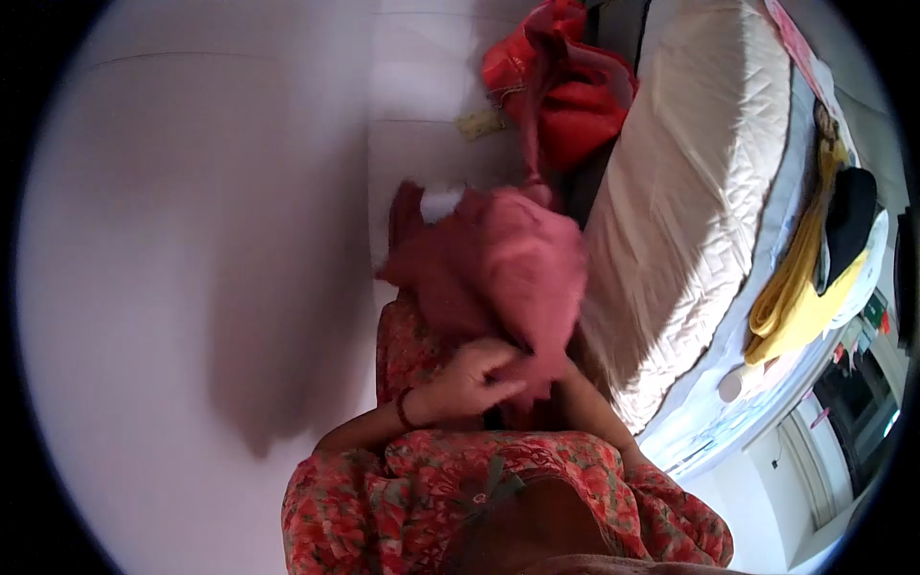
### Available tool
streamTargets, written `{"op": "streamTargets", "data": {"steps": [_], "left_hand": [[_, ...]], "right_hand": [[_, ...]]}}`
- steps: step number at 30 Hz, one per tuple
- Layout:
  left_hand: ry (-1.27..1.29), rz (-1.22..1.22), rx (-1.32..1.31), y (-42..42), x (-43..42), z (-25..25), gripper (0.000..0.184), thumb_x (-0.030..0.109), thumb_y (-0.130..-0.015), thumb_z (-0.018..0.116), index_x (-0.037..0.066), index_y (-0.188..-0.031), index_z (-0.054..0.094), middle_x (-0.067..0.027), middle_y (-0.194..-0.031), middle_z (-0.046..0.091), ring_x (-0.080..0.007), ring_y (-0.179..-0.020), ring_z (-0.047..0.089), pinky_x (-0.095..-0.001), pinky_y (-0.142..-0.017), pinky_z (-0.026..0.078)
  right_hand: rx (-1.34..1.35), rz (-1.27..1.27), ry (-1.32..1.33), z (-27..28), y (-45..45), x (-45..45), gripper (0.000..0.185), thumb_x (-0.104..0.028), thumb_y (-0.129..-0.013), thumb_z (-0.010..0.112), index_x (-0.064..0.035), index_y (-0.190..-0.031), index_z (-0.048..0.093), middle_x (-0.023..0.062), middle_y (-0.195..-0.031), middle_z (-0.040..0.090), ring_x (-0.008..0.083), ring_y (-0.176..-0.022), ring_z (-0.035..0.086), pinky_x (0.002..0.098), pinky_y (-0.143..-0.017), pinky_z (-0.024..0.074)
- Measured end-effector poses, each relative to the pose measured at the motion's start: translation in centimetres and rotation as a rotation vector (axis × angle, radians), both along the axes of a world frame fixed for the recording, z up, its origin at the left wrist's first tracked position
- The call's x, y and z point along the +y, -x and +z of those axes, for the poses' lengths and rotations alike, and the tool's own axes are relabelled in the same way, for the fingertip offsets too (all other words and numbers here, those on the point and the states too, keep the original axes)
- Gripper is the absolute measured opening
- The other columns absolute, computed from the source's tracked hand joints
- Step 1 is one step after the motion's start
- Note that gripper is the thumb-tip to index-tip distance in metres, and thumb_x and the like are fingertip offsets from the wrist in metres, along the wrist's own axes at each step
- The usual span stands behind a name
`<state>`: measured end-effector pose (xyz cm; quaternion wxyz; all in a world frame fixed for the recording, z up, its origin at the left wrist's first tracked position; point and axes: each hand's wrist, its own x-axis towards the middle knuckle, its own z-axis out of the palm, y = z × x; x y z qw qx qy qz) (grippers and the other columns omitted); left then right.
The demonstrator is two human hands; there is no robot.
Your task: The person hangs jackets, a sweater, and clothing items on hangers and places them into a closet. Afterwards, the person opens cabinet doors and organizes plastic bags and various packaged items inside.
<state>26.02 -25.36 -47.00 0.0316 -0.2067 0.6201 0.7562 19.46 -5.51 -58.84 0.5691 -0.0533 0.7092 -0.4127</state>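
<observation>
A dusky pink cloth garment (532,254) hangs bunched in front of my body, blurred by motion. A narrow strip of it stretches up and away toward a red bag. My left hand (474,379), with a dark bracelet at the wrist, is closed on the garment's lower edge, fingers pinched together. My right forearm (589,407) comes in from the right and goes behind the cloth, which hides that hand and its fingers. I cannot tell what kind of garment it is.
The red bag (580,115) lies on the floor beside the bed. A cream quilted mattress or cover (685,182) runs along my right. Yellow cloth (800,297), a black item (850,225) and a white cylinder (733,385) lie on the far side. A pale wall (192,240) stands left.
</observation>
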Motion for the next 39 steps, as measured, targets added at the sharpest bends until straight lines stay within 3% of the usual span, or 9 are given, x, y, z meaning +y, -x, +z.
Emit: {"op": "streamTargets", "data": {"steps": [14,17,20,23,26,28,33,36,39], "left_hand": [[-0.37,-0.686,0.196,3.6,6.2,9.0,0.035,0.014,-0.085,0.06,-0.003,-0.114,0.052,-0.0159,-0.095,0.062,-0.0181,-0.094,0.06,-0.0318,-0.079,0.047],[-0.153,-0.485,0.404,4.0,3.5,12.9,0.031,0.014,-0.088,0.056,-0.003,-0.114,0.053,-0.0143,-0.1,0.061,-0.0204,-0.093,0.06,-0.0317,-0.08,0.047],[-0.462,-0.316,0.115,2.6,-3.5,16.6,0.034,0.016,-0.09,0.055,-0.003,-0.118,0.051,-0.0105,-0.108,0.059,-0.0174,-0.097,0.058,-0.0293,-0.086,0.045],[-0.323,0.442,0.074,-0.5,-6.7,11.7,0.035,0.019,-0.091,0.056,0.0,-0.12,0.052,-0.0098,-0.111,0.058,-0.0157,-0.106,0.054,-0.0273,-0.091,0.041],[0.329,0.432,-0.174,-3.7,-6.3,1.6,0.038,0.027,-0.093,0.053,0.003,-0.122,0.052,-0.0094,-0.12,0.054,-0.0174,-0.113,0.049,-0.0295,-0.094,0.039],[-0.452,0.487,-0.474,-4.9,-3.4,-2.5,0.045,0.034,-0.092,0.054,0.006,-0.127,0.049,-0.0084,-0.128,0.049,-0.0191,-0.118,0.045,-0.0309,-0.098,0.036],[-1.162,0.312,-0.548,-2.9,4.9,0.3,0.056,0.039,-0.087,0.059,0.008,-0.132,0.045,-0.0063,-0.128,0.05,-0.0171,-0.116,0.048,-0.0304,-0.097,0.039],[-0.912,-0.194,-0.489,-3.2,7.5,-0.7,0.059,0.037,-0.091,0.054,0.004,-0.137,0.037,-0.0101,-0.137,0.042,-0.0219,-0.123,0.043,-0.0325,-0.1,0.038],[-0.688,-0.259,-0.686,-5.1,9.5,-5.9,0.05,0.026,-0.087,0.057,0.009,-0.132,0.045,-0.0074,-0.128,0.051,-0.017,-0.113,0.052,-0.0277,-0.09,0.045]], "right_hand": [[-0.303,-0.619,0.027,11.6,4.1,5.3,0.048,-0.02,-0.086,0.061,0.0014,-0.127,0.047,0.0132,-0.115,0.057,0.0225,-0.102,0.058,0.0324,-0.086,0.0476],[-0.307,-0.663,0.072,13.2,4.9,5.7,0.048,-0.02,-0.086,0.06,0.0014,-0.127,0.047,0.013,-0.115,0.058,0.0222,-0.102,0.058,0.0323,-0.085,0.0478],[-0.292,-0.709,0.11,14.9,6.1,6.7,0.048,-0.02,-0.086,0.06,0.0013,-0.127,0.047,0.0128,-0.114,0.058,0.022,-0.102,0.058,0.0321,-0.085,0.0479],[-0.274,-0.761,0.131,16.3,7.2,8.7,0.048,-0.019,-0.086,0.06,0.0013,-0.127,0.047,0.0126,-0.114,0.058,0.0218,-0.102,0.058,0.0319,-0.084,0.0481],[-0.255,-0.805,0.134,17.7,8.2,11.1,0.048,-0.019,-0.086,0.06,0.0013,-0.127,0.047,0.0124,-0.114,0.058,0.0215,-0.101,0.058,0.0317,-0.084,0.0482],[-0.247,-0.827,0.125,18.4,8.4,12.4,0.048,-0.019,-0.086,0.06,0.0013,-0.127,0.047,0.0122,-0.113,0.058,0.0214,-0.101,0.058,0.0316,-0.083,0.0483],[-0.226,-0.855,0.091,19.9,8.9,15.3,0.047,-0.018,-0.086,0.06,0.0013,-0.127,0.047,0.0119,-0.113,0.058,0.021,-0.101,0.058,0.0314,-0.083,0.0486],[-0.221,-0.858,0.091,20.4,9.1,16.0,0.047,-0.018,-0.086,0.06,0.0013,-0.127,0.047,0.0117,-0.112,0.058,0.0208,-0.101,0.058,0.0312,-0.082,0.0487],[-0.254,-0.842,0.11,19.5,8.9,14.9,0.047,-0.018,-0.085,0.06,0.0013,-0.127,0.047,0.0115,-0.112,0.058,0.0205,-0.1,0.058,0.031,-0.082,0.0489]]}}
